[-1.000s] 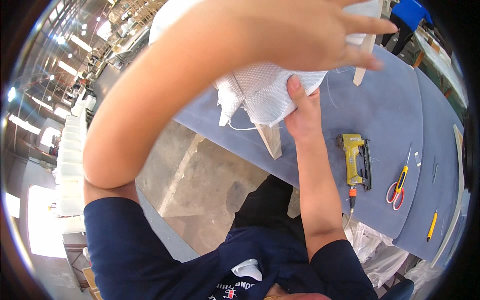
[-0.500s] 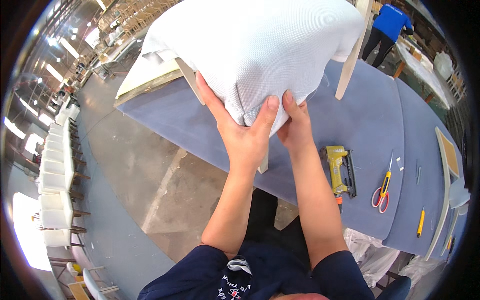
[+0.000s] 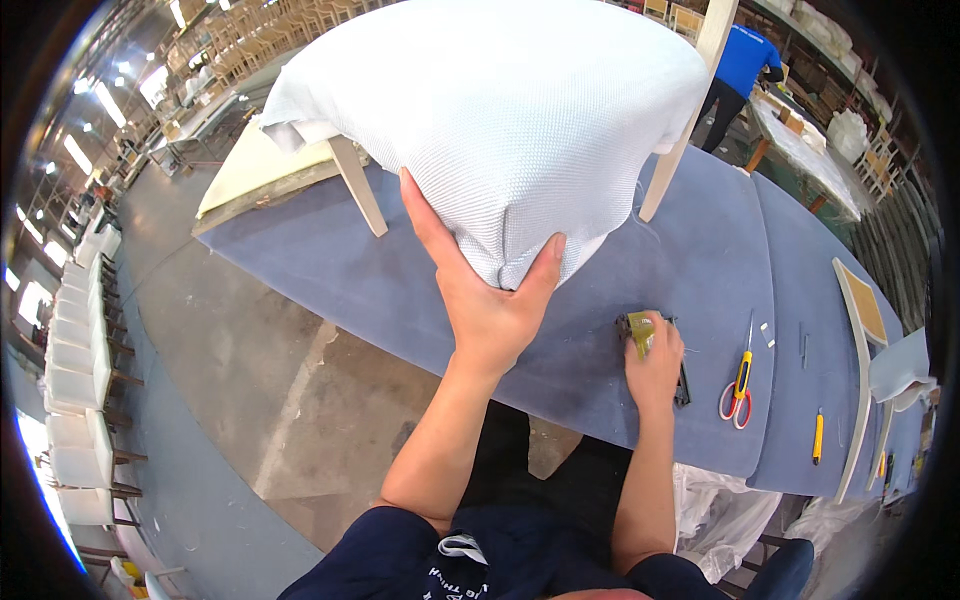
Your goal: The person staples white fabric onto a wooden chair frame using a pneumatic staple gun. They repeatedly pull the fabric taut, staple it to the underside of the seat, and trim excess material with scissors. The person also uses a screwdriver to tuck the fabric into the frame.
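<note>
A chair seat (image 3: 480, 120) draped in pale grey-white woven fabric stands on wooden legs on the blue-grey covered table (image 3: 690, 250). My left hand (image 3: 485, 295) grips the near corner, thumb and fingers on either side of a fold in the fabric. To the right, my right hand (image 3: 655, 365) is wrapped round a yellow and black staple gun (image 3: 638, 328) lying on the table. Its fingers cover much of the tool. Beside it lie scissors with red and white handles (image 3: 737, 405) and a yellow-handled screwdriver-like tool (image 3: 743, 372).
A yellow cutter (image 3: 818, 438) and a curved wooden frame (image 3: 857, 380) lie at the table's right. A foam-topped board (image 3: 265, 165) juts out at the far left. Upholstered chairs (image 3: 85, 400) line the left floor. A person in blue (image 3: 745, 65) bends over another table behind.
My right hand has left the fabric corner and moved right and down onto the staple gun. My left hand keeps hold of the corner. The view has shifted slightly.
</note>
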Demonstrator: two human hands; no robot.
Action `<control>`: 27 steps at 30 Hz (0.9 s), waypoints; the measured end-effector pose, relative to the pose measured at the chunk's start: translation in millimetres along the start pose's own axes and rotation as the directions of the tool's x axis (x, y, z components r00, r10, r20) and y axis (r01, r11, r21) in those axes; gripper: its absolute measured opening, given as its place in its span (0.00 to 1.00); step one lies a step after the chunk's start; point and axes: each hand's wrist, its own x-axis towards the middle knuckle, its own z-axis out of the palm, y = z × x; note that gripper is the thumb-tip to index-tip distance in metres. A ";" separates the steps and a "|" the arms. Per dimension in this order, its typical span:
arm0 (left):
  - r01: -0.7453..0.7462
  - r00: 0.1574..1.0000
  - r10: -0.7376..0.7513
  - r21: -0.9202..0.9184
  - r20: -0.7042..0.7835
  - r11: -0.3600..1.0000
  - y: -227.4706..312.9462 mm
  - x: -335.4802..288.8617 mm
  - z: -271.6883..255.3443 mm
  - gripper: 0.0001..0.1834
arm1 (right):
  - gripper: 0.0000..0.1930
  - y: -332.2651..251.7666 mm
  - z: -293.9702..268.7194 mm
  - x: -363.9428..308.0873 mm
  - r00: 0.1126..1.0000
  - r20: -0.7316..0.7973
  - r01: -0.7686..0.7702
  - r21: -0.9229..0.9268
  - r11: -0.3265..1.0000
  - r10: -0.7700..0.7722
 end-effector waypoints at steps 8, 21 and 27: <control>0.050 0.999 -0.048 -0.098 0.024 0.994 1.6 1.8 1.6 0.73 | 0.35 52.5 14.9 -13.2 0.897 0.379 -0.299 0.142 0.944 0.227; -0.049 0.999 0.049 0.002 0.022 0.999 -16.2 -1.3 -2.7 0.68 | 0.17 -127.3 -119.2 13.6 0.954 0.270 -0.264 0.962 0.063 -0.129; -0.077 0.997 0.075 0.064 0.028 0.995 -22.1 -1.8 -6.1 0.68 | 0.15 -134.1 -113.2 10.8 0.966 0.240 -0.206 0.940 0.274 -0.097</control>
